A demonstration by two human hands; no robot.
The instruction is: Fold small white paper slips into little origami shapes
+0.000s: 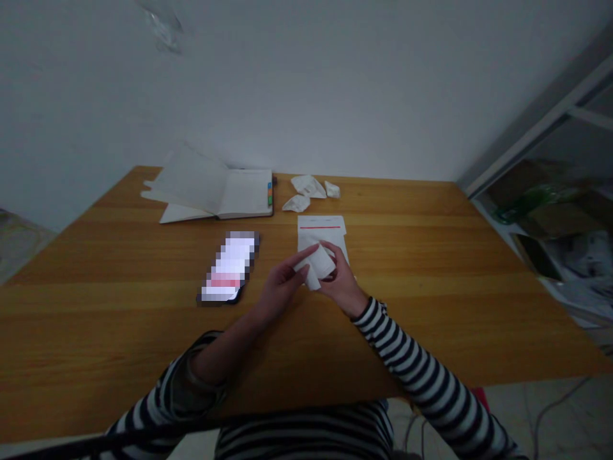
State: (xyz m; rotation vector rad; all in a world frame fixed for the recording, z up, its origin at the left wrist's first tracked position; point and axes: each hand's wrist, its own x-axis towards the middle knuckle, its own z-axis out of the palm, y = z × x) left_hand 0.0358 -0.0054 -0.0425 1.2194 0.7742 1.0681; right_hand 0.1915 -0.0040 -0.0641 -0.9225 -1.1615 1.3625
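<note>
Head view, single camera: worn on the person's head, looking forward and steeply down across the desk point(431, 306) toward a pale wall point(335, 83) filling the upper frame. Close range; striped sleeves point(421, 370) enter from the lower edge, hands near centre. Shelving point(550, 211) at right edge.

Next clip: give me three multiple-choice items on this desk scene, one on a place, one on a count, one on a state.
1. Where does the phone lie?
A. left of the hands
B. on the open notebook
C. on the shelf

2. How many crumpled paper pieces lie near the table's far edge?
A. one
B. three
C. six

3. How is the notebook?
A. closed
B. open
C. standing upright

Answers: 1 A, it lies flat left of the left hand. 2 B, three white wads show. 3 B, its pages lie spread.
</note>
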